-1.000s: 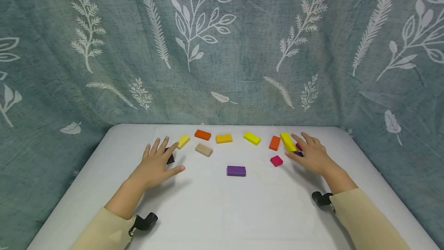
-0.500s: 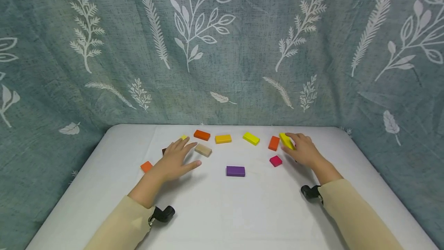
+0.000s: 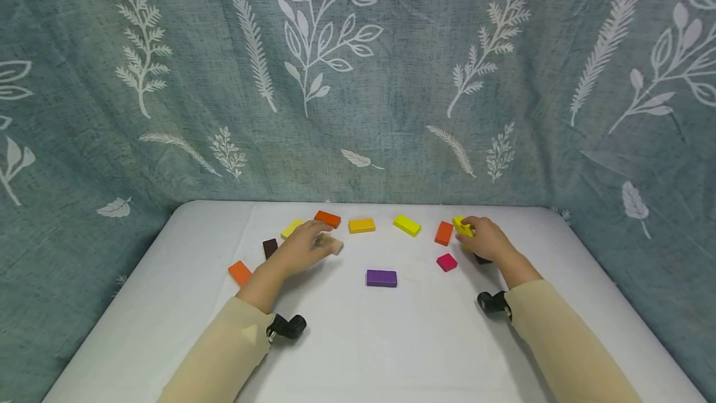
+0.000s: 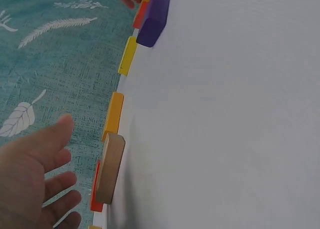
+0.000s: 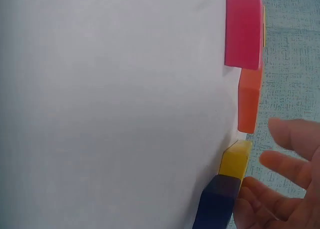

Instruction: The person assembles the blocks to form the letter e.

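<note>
My left hand [image 3: 298,252] reaches over a beige wooden block [image 3: 335,245], thumb and fingers apart around it. In the left wrist view, a gap shows between this hand [image 4: 37,176] and the beige block [image 4: 111,169]. On the right, my other hand [image 3: 488,241] hovers at a yellow block [image 3: 460,225], its fingers bent over the block's near part. The right wrist view shows that hand's thumb and fingers parted beside the yellow block [image 5: 235,161]; contact cannot be made out. Partly beneath the right hand lies a dark block [image 3: 482,259].
Nearby on the white table [image 3: 380,341] lie a purple block [image 3: 381,278], a pink block [image 3: 447,262], orange blocks [image 3: 444,233] [image 3: 327,219], yellow blocks [image 3: 362,226] [image 3: 407,224] and a dark brown block [image 3: 270,248]. A patterned teal cloth [image 3: 358,79] hangs behind.
My left hand has moved right from the dark brown block to the beige block, uncovering an orange block at left. The right hand has shifted slightly left, its fingers bending over the yellow block.
</note>
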`<state>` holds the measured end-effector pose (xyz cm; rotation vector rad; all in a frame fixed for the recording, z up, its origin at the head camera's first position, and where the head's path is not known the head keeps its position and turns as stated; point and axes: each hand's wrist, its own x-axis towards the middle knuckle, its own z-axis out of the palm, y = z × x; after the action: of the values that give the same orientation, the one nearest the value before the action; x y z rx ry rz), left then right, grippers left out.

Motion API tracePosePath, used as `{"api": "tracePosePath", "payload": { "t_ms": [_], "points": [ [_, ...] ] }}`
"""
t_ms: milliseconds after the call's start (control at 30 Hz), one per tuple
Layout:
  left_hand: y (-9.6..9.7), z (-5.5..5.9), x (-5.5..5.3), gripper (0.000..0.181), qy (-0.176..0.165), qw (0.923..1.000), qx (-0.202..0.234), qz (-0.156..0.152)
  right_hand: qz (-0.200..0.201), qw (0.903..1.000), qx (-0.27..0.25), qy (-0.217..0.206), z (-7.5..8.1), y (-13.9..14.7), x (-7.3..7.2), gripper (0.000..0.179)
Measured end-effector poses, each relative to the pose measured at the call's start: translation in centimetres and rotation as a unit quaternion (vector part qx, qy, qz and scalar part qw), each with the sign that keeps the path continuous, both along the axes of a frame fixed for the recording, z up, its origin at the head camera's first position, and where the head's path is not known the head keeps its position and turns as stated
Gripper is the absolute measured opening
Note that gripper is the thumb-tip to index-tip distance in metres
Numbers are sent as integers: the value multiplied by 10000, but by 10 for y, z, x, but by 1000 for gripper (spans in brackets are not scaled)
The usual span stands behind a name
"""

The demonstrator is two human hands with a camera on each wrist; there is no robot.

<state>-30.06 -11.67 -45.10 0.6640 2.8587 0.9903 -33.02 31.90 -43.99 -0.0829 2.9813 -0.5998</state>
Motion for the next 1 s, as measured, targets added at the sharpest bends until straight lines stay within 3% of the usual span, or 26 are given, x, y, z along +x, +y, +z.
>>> {"api": "tracePosePath", "payload": {
  "t_ms": [133, 400, 600, 1000],
  "points": [
    [7, -3, -9, 47, -134, 9996, 232, 83, -202, 9995, -152, -178, -1, 3, -4, 54],
    [9, -11, -17, 40, -612, 9971, 90, 432, -401, 9990, -111, -155, -3, 3, -6, 53],
    [9, -15, -21, 35, -576, 9970, 91, 512, -660, 9976, -147, -141, -1, 3, -4, 55],
    [11, -18, -20, 23, -681, 9938, 489, 731, -833, 9958, -371, -74, -2, 3, -2, 52]
  ]
}}
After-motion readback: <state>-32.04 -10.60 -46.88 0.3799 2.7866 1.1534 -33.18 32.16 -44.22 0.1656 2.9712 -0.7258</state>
